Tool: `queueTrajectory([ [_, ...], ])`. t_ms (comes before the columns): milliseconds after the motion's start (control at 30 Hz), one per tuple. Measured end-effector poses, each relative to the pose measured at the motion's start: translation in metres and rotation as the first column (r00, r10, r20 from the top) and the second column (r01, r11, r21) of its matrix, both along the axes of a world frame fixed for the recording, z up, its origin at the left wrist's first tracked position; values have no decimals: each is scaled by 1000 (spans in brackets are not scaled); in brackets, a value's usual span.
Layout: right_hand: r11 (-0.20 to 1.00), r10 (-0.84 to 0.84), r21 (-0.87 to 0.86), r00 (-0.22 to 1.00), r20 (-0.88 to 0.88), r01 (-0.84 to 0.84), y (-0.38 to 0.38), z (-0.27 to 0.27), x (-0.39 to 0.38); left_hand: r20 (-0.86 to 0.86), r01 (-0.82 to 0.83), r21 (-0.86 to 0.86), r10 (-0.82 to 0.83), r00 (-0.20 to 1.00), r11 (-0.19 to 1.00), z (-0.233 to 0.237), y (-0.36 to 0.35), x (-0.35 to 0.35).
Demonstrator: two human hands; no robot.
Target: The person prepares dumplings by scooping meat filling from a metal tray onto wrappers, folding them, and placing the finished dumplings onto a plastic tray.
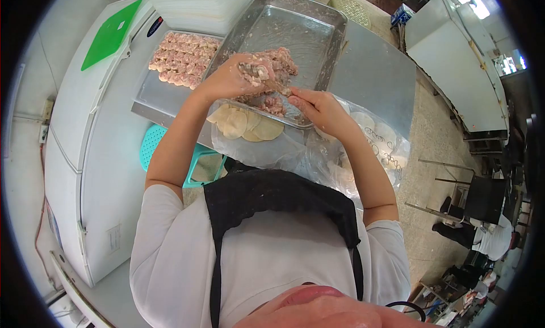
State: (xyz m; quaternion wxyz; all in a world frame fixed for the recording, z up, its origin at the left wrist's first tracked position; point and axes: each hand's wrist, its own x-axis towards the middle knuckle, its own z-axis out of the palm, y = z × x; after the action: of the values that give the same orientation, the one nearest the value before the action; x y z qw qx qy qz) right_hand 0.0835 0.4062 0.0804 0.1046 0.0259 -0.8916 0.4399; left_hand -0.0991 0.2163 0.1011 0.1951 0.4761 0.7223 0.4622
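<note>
Grip: left hand (237, 78) cupped closed around a round pale dough wrapper (254, 72) heaped with pink minced filling. The right hand (318, 105) has its fingertips pinched together on a thin flat stick (279, 89), and the stick's far end touches the filling in the left palm.

Position: both hands are raised over the near edge of a rectangular stainless-steel tray (306, 30). The tray sits tilted on the grey metal worktop (374, 72).

Contents of the tray: a mound of pink minced meat filling (281, 60) gathered at the near end; the far end is scraped bare.

Below the hands: a stack of round cream-coloured dough wrappers (244, 123) lying on a crumpled clear plastic bag (318, 157).

Left of the tray: a flat steel sheet (150, 98) bearing rows of folded pink dumplings (184, 58).

Surroundings: a white chest freezer (85, 157) with a green plastic cutting board (110, 35) on its lid, and a teal plastic stool (152, 146) between the freezer and the person.

Clothing: white short-sleeved shirt and black apron (272, 197).
</note>
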Motion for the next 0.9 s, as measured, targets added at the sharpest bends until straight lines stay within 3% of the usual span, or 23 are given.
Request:
queueTrajectory([
  [33, 999, 30, 50, 989, -143, -23, 7, -16, -7, -94, 61, -47, -66, 993, 997, 0, 2, -2],
  [100, 996, 33, 83, 994, -107, -24, 23, -26, -15, -184, 114, -101, -131, 974, 988, -10, 6, -10],
  [167, 992, 40, 119, 997, -73, -31, 20, -24, -15, -141, -126, -202, 98, 985, 971, -44, 8, -21],
  [233, 856, -239, 438, 961, -137, 275, -4, -10, -12, -143, -182, -169, 158, 977, 969, -59, 5, -27],
  [300, 868, -175, 441, 971, -163, 230, -21, -26, -18, -133, -234, -140, 215, 967, 962, -62, 2, -32],
  [367, 875, -129, 442, 975, -179, 196, -23, -49, -19, 54, -89, -426, 124, 991, 900, -56, 1, -33],
  [400, 799, -214, 569, 976, -37, 197, -10, -58, -24, 57, -87, -422, 122, 991, 903, -60, -4, -29],
  [433, 708, -306, 687, 948, 85, 166, 1, -56, -28, -150, -201, -246, 168, 974, 948, -65, -14, -23],
  [467, 710, -309, 684, 947, 85, 170, 8, -55, -23, -342, -263, -57, 229, 912, 963, -69, -24, -17],
  [500, 748, -289, 646, 951, 112, 151, 15, -46, -14, -343, -250, -60, 215, 914, 966, -52, -30, -10],
  [533, 781, -264, 612, 955, 137, 128, 18, -33, -9, -89, -202, -174, 188, 978, 964, -20, -35, -2],
  [567, 776, -274, 617, 952, 138, 134, 16, -19, -4, 177, -121, -271, 173, 969, 955, -3, -38, 1],
  [600, 861, -292, 459, 952, 93, 219, 12, -3, 1, 182, -113, -263, 165, 969, 958, -5, -39, -2],
  [633, 915, -312, 282, 949, 49, 287, 7, 12, 4, 1, -87, -78, 87, 996, 993, -7, -41, -6],
  [667, 913, -313, 290, 948, 50, 286, -4, 26, 6, -192, -27, 98, 45, 980, 995, -8, -45, -9],
  [700, 961, -238, 175, 962, 131, 214, -18, 37, 7, -190, -24, 103, 43, 981, 994, -3, -47, -10],
  [733, 988, -156, 50, 967, 201, 148, -31, 42, 5, -148, 24, -39, -29, 989, 999, 6, -46, -10],
  [767, 986, -164, 55, 966, 201, 156, -39, 34, -2, -97, 79, -178, -97, 991, 981, 11, -47, -12],
  [800, 994, -94, 59, 985, 147, 87, -45, 16, -10, -95, 88, -174, -106, 990, 981, 7, -50, -17],
  [867, 997, -26, 75, 995, 93, 19, -54, 20, -17, -416, 29, -80, -60, 907, 996, -14, -57, -31],
  [900, 958, -109, 278, 983, 148, 65, -55, 41, -19, -416, 28, -74, -57, 908, 997, -28, -62, -38],
])
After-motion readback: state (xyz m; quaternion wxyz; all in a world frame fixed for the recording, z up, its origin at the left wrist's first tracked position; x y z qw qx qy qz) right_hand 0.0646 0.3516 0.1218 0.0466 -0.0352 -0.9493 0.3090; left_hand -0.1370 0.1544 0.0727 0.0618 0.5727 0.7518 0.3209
